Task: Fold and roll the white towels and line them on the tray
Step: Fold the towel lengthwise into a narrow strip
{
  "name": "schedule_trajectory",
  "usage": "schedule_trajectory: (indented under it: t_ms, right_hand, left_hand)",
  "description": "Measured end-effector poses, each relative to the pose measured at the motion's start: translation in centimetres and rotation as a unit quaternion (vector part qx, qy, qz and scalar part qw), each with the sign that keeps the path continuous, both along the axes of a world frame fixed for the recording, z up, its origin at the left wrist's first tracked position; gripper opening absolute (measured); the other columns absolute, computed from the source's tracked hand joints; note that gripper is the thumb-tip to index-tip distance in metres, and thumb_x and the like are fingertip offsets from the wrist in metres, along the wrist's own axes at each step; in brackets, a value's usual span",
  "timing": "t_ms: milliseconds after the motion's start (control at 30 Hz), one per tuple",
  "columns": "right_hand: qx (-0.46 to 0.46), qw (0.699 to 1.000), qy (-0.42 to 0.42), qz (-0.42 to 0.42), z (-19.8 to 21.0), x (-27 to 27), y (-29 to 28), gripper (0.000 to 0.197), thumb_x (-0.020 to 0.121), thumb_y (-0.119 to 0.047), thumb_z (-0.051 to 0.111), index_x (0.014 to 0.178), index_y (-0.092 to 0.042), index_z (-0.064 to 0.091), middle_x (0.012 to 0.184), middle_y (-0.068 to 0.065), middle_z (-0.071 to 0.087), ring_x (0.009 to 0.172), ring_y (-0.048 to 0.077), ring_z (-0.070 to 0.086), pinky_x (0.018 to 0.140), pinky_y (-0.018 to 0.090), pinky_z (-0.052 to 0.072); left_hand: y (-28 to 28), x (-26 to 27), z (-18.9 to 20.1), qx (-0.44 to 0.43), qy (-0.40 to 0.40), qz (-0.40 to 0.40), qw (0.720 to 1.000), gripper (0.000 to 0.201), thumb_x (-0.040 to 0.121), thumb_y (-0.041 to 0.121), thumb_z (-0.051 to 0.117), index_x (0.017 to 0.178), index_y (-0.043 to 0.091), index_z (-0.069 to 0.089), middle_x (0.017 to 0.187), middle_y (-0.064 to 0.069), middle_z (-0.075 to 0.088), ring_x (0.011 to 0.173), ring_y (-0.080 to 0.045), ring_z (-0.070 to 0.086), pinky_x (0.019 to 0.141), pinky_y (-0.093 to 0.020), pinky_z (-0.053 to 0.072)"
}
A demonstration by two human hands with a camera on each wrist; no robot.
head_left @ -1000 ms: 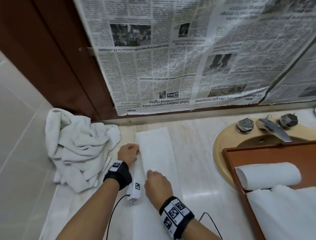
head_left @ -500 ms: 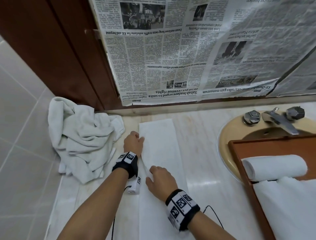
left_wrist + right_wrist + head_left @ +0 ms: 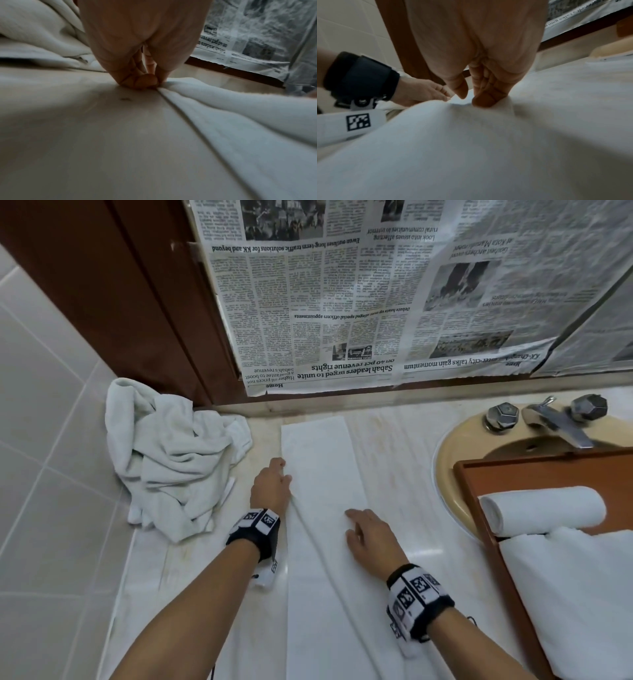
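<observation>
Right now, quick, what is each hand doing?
Left hand: pinches the long edge of the folded towel.
Right hand: fingers curled, pressing down on the same towel; a grip cannot be told.

A left hand grips the folded towel's edge; the right hand presses flat beside it. 1 rolled towel lies on the tray, right of the fingers.

The newspaper taped upside down along the back edge of the counter carries the only words I can make out: "Sabah leaders urged to unite on 40 pct revenue rights", "talks gain momentum", "Ewon outlines long-term traffic solutions for KK and beyond", and a small "Home" tag near its lower left corner. The wrist bands show only square black-and-white code marks.
</observation>
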State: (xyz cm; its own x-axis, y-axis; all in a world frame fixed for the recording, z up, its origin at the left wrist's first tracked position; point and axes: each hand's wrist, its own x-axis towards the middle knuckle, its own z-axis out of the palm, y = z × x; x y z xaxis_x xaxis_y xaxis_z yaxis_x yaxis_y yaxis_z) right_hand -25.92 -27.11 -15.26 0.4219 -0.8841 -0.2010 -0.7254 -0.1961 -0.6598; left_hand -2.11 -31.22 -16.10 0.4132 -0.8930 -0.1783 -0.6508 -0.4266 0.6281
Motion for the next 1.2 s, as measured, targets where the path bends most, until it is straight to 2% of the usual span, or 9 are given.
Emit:
schedule_trajectory:
  t_ms: [167, 267, 400, 567, 700, 800, 867, 1033, 1200]
  right_hand:
    - [0.036, 0.999, -0.002, 0.004, 1.2, -0.7, -0.7, 0.035, 0.097, -0.028, 0.056, 0.127, -0.01, 0.058, 0.101, 0.001, 0.055, 0.09, 0.017, 0.056, 0.086, 0.027, 0.045]
    - [0.009, 0.995, 0.087, 0.04, 1.5, -2.0, 1.9, 0.037, 0.097, -0.039, 0.052, 0.125, -0.014, 0.055, 0.111, -0.001, 0.052, 0.1, 0.017, 0.052, 0.083, 0.025, 0.043]
    - [0.022, 0.986, 0.156, 0.054, 1.7, -2.7, 5.1, 0.031, 0.098, -0.037, 0.047, 0.12, -0.016, 0.052, 0.115, -0.001, 0.046, 0.113, 0.019, 0.047, 0.085, 0.028, 0.042]
    - [0.046, 0.984, 0.164, 0.044, 3.0, -1.5, 6.4, 0.011, 0.099, -0.027, 0.042, 0.099, -0.017, 0.045, 0.096, -0.003, 0.049, 0.09, 0.021, 0.051, 0.067, 0.031, 0.037]
    - [-0.006, 0.982, 0.17, 0.084, 4.7, 0.0, 7.7, 0.011, 0.1, -0.027, 0.039, 0.094, -0.019, 0.036, 0.086, -0.003, 0.05, 0.075, 0.022, 0.049, 0.058, 0.032, 0.035]
    - [-0.025, 0.982, 0.154, 0.108, 5.7, 1.4, 8.9, 0.012, 0.101, -0.026, 0.039, 0.093, -0.018, 0.034, 0.086, -0.002, 0.048, 0.074, 0.021, 0.047, 0.049, 0.027, 0.025]
    - [-0.032, 0.983, 0.141, 0.111, 6.5, 2.3, 9.3, 0.012, 0.101, -0.025, 0.039, 0.093, -0.018, 0.033, 0.088, -0.001, 0.048, 0.074, 0.021, 0.045, 0.051, 0.03, 0.026]
    - [-0.016, 0.986, 0.111, 0.125, 7.6, 5.6, 10.8, 0.009, 0.1, -0.021, 0.042, 0.094, -0.016, 0.038, 0.1, 0.01, 0.06, 0.079, 0.027, 0.05, 0.066, 0.032, 0.032]
    - [0.099, 0.977, 0.085, 0.17, 4.0, 6.6, 13.1, 0.025, 0.099, -0.019, 0.045, 0.118, -0.005, 0.049, 0.116, 0.016, 0.057, 0.105, 0.033, 0.056, 0.079, 0.033, 0.041]
  left_hand:
    - [0.5, -1.2, 1.2, 0.024, 0.028, 0.055, 0.998, 0.031, 0.096, 0.031, 0.058, 0.116, 0.01, 0.048, 0.099, -0.008, 0.062, 0.089, -0.028, 0.058, 0.071, -0.031, 0.039]
    - [2.6, -2.4, 1.4, 0.075, 0.046, 0.087, 0.992, 0.036, 0.09, 0.041, 0.064, 0.103, 0.01, 0.053, 0.096, -0.005, 0.058, 0.081, -0.023, 0.054, 0.071, -0.03, 0.04]
    - [4.2, -3.2, 0.6, 0.092, 0.069, 0.094, 0.989, 0.02, 0.086, 0.03, 0.062, 0.091, 0.01, 0.061, 0.099, -0.007, 0.064, 0.077, -0.014, 0.046, 0.07, -0.029, 0.038]
    - [4.7, -2.9, 0.9, 0.076, 0.07, 0.078, 0.992, 0.017, 0.089, 0.027, 0.057, 0.082, 0.012, 0.059, 0.09, -0.008, 0.067, 0.101, -0.027, 0.054, 0.071, -0.028, 0.036]
    - [5.5, -3.5, 1.2, 0.099, 0.074, 0.071, 0.99, 0.041, 0.086, 0.056, 0.061, 0.08, 0.016, 0.055, 0.089, -0.004, 0.064, 0.096, -0.02, 0.052, 0.071, -0.031, 0.038]
    - [6.3, -3.5, 0.9, 0.081, 0.079, 0.069, 0.991, 0.025, 0.085, 0.036, 0.064, 0.083, 0.011, 0.061, 0.087, -0.005, 0.066, 0.097, -0.022, 0.053, 0.073, -0.031, 0.042]
    - [6.7, -2.8, 0.9, 0.072, 0.082, 0.065, 0.992, 0.015, 0.086, 0.024, 0.061, 0.084, 0.01, 0.063, 0.085, -0.006, 0.068, 0.095, -0.024, 0.056, 0.071, -0.027, 0.039]
    - [7.0, -2.2, 1.4, 0.069, 0.064, 0.045, 0.995, 0.019, 0.092, 0.022, 0.059, 0.087, 0.005, 0.067, 0.08, -0.004, 0.066, 0.083, -0.022, 0.058, 0.073, -0.023, 0.039]
    - [6.9, -2.1, 1.1, 0.065, 0.048, 0.041, 0.996, 0.023, 0.096, 0.023, 0.057, 0.088, 0.003, 0.066, 0.09, -0.011, 0.069, 0.092, -0.028, 0.062, 0.072, -0.024, 0.039]
